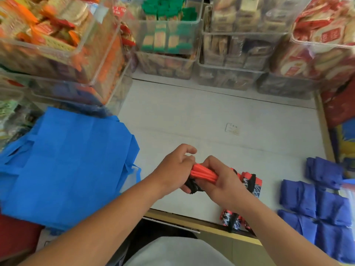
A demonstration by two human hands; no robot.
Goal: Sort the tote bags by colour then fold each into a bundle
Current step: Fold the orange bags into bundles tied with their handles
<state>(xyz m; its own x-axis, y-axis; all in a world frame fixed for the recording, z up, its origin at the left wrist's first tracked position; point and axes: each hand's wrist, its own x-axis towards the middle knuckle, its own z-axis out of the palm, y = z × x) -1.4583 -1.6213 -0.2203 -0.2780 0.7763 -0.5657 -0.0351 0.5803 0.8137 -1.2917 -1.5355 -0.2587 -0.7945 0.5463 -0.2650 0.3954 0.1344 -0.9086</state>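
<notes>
Person seen from above, only arms and a bit of torso in frame. Left arm (107,217) runs in from the lower left, right arm (272,223) from the lower right, both bare all the way to the frame edge. Left hand (173,167) and right hand (221,181) are bare too, near centre. Bottom centre: pale grey top (172,252) of plain, smooth fabric with a rounded outline. Just above it is a black patch (153,231) — clothing or not, cannot tell.

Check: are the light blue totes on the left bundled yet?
No, the light blue totes lie spread flat and unfolded.
</notes>
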